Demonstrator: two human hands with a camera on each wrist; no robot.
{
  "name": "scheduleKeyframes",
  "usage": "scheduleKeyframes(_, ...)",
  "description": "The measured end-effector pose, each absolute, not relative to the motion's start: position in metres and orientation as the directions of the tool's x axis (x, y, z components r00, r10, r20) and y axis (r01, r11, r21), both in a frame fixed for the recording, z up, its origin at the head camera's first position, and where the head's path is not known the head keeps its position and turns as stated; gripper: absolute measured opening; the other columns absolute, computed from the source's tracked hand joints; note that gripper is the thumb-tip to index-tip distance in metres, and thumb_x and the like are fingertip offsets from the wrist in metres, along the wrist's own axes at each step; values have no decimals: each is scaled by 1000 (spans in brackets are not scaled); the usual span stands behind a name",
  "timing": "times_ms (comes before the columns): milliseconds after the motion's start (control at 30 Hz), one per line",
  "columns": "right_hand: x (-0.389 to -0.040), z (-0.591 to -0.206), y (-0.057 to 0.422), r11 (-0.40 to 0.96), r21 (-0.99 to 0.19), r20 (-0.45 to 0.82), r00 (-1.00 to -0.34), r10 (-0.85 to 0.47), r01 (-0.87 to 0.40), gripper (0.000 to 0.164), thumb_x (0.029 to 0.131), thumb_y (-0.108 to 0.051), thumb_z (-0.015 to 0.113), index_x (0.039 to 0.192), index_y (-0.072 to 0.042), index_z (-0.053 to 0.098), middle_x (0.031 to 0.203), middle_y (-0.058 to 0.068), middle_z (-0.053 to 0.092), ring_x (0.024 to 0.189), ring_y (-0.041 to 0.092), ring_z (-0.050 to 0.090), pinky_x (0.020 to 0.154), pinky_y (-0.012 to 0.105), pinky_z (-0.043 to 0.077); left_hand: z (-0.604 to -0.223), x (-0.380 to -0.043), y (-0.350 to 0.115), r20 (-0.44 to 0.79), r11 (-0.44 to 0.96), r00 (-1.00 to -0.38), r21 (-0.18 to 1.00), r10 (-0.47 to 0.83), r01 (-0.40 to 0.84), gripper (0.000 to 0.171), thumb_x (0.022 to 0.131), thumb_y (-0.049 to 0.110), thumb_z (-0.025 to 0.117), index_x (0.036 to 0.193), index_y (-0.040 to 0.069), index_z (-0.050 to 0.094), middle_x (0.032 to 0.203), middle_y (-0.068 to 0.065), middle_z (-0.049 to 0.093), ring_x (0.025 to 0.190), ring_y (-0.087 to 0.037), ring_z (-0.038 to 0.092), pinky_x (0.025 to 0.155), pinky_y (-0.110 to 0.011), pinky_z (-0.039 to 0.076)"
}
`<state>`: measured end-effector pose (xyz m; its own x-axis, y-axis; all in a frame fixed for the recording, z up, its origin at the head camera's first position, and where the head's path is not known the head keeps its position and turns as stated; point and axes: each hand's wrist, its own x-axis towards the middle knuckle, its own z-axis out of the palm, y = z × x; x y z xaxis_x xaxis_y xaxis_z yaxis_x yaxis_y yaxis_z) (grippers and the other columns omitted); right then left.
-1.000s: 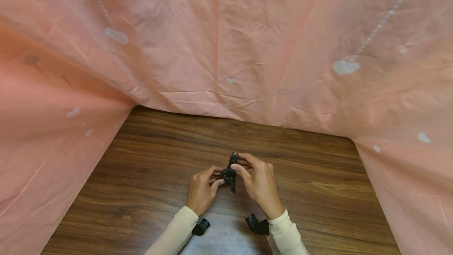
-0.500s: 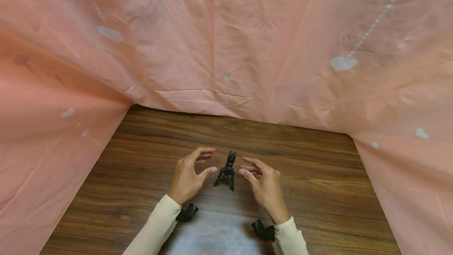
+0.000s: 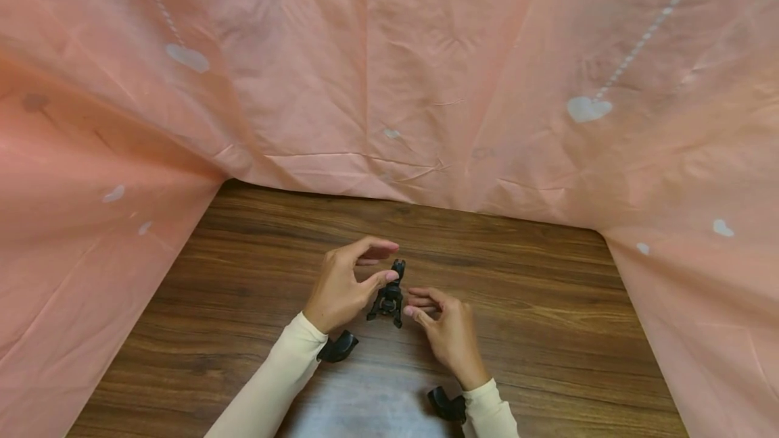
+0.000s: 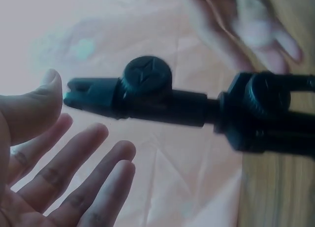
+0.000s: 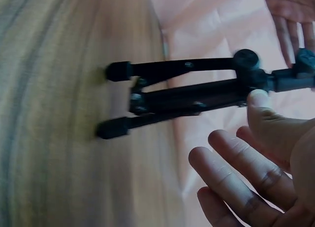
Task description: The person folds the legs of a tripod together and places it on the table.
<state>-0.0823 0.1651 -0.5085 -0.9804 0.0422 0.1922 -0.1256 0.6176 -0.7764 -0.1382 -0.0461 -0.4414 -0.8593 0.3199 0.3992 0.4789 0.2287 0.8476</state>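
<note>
A small black mini tripod (image 3: 388, 299) stands upright on the wooden table, legs slightly spread. Its forked top and round star-marked knob (image 4: 147, 75) show in the left wrist view, its rubber-tipped legs (image 5: 162, 101) in the right. My left hand (image 3: 347, 282) is beside the top, thumb and fingers extended and parted, thumb in front of the tripod in the head view. Lower down, on the tripod's right, my right hand (image 3: 450, 333) has loosely bent fingers and holds nothing. Its thumb overlaps the tripod in the right wrist view; whether it touches, I cannot tell.
The brown wood-grain table (image 3: 517, 289) is walled at the back and sides by a pink cloth (image 3: 426, 86) printed with white hearts. Black curved wrist mounts (image 3: 338, 347) stick out from the cream sleeves (image 3: 286, 363).
Both hands held the tripod one second ago; it was then let go and stands on the table. Since half a second ago, the left hand has come right to its top, the right hand slightly lower.
</note>
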Motion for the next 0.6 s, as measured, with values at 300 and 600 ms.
scheduleKeyframes(300,-83,-535,154,611,-782,180,-983,31,-124,16,83,-11,89,98,-14,83,88,0,83,81,14,80,73,26,63,-449,-140,-31,390,201,-844,853,368,482,27,92,20,84,118,15,79,112,0,81,97,-11,80,84,-24,63)
scheduleKeyframes(600,-84,-547,148,594,-792,217,-974,61,-140,13,81,-6,90,91,-11,83,83,0,82,74,9,78,65,19,59,-454,-141,-26,382,176,-859,872,342,458,16,93,17,82,108,14,78,100,-2,82,90,-10,80,77,-24,64)
